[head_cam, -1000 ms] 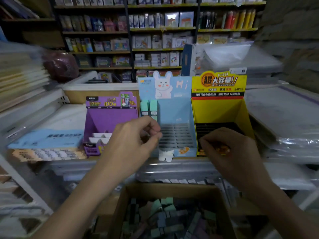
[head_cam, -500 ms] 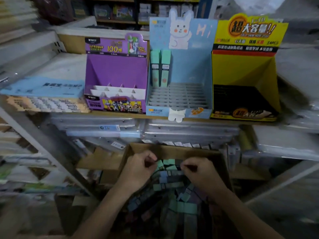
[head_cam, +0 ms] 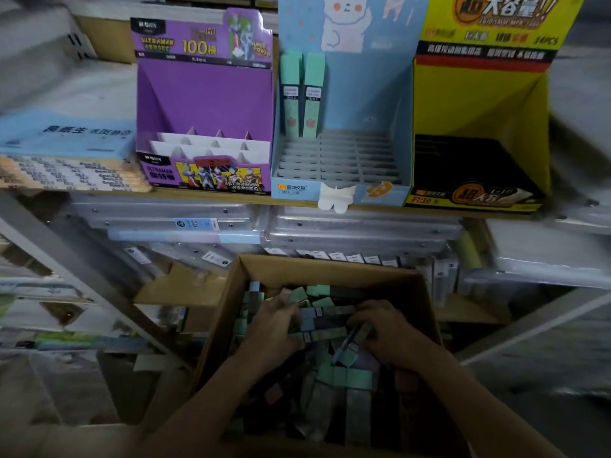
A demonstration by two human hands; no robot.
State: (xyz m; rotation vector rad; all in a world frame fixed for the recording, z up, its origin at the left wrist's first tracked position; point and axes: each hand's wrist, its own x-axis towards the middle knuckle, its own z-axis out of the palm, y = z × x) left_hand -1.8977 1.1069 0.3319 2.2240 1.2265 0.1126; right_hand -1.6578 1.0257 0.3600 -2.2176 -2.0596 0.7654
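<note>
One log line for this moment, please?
left hand grips small boxes | right hand grips one | both inside cardboard box | blue display holds two green boxes

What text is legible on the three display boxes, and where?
"ULTRAMAN HEROES": purple display box header
"100": same header
"SUPER POWER": same header
"24PCS": yellow display box header
"2B 0.5": its front lip
Blue display box front label, green packs' labels: too blurred.

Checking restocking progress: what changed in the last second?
The left hand and right hand came down from the shelf into the cardboard box and now grip slim packs there. The blue display keeps its two green packs; purple display and yellow display unchanged.
</note>
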